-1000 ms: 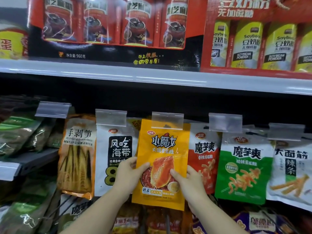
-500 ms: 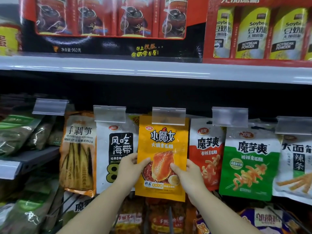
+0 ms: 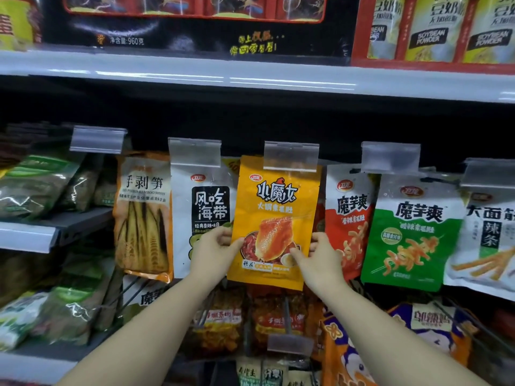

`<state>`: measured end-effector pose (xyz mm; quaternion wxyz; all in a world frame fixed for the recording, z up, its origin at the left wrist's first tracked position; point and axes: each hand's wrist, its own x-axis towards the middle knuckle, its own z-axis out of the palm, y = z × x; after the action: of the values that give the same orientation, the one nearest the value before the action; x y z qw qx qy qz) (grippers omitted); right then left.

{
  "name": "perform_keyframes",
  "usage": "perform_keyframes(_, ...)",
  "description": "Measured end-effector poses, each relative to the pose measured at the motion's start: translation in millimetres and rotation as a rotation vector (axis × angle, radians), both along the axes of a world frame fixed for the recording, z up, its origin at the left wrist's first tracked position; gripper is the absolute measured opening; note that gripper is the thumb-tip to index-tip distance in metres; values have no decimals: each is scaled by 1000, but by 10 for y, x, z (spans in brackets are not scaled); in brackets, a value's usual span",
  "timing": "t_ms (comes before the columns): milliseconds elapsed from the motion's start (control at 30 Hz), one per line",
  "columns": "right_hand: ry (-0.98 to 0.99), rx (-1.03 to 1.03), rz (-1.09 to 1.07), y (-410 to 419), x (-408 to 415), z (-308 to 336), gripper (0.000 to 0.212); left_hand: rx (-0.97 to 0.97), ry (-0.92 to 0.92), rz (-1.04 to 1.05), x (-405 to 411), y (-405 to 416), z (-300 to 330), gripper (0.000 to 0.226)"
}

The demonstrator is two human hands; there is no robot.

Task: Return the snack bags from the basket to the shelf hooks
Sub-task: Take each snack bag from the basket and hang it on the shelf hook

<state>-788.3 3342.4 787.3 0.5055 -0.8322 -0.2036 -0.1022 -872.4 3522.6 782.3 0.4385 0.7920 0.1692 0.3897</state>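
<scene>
Hanging step: left hand (image 3: 213,250) and right hand (image 3: 320,256) pinch the orange snack bag (image 3: 274,218) by its side edges beneath the clear hook tag (image 3: 291,156); next, probably confirm it is seated, then release.

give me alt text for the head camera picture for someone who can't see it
Two hands hold an orange snack bag by its lower sides, left hand and right hand, its top behind a clear price tag holder. White, red and green bags hang alongside on the shelf.
</scene>
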Motion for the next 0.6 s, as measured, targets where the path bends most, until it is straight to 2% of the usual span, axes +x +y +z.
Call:
perform_keyframes(100, -77, -38, 5, 3, -102, -68, 58, 30, 31, 30, -135, 66, -76, 15)
perform_keyframes(267, -229, -202, -12, -64, -367, -184, 73, 304, 190, 148, -435, 116, -172, 33)
perform_keyframes(467, -460, -571, -36, -102, -658, -341, 62, 643, 367, 200, -777, 214, -393, 40)
perform_keyframes(600, -580, -776, 70, -58, -879, -553, 65, 823, 466, 242, -1075, 273, -605, 41)
